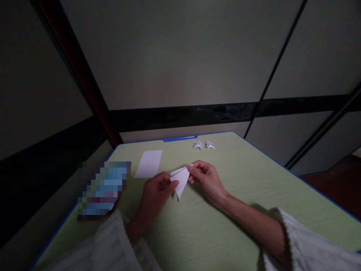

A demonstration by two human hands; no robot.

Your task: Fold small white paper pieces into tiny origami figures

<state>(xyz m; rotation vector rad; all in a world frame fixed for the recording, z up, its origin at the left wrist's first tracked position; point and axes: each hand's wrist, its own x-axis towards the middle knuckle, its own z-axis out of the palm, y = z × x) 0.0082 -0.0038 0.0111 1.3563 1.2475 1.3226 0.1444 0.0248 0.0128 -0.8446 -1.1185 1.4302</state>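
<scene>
Between my hands, over the middle of the table, is a folded piece of white paper (181, 182) with a pointed lower end and layered upper edges. My left hand (158, 192) pinches its left side, thumb on the front face. At the upper right corner my right hand (207, 178) grips the paper between thumb and fingers. Part of the fold is hidden behind the fingers. Beyond my hands, two small folded paper figures (197, 145) sit side by side near the table's far edge.
A flat sheet of white paper (149, 163) lies left of my hands. Nearer the left edge is a device with a blurred-out screen (105, 190). The light green table (239, 169) has a blue rim, and pale panels with a dark band (180, 116) stand right behind it.
</scene>
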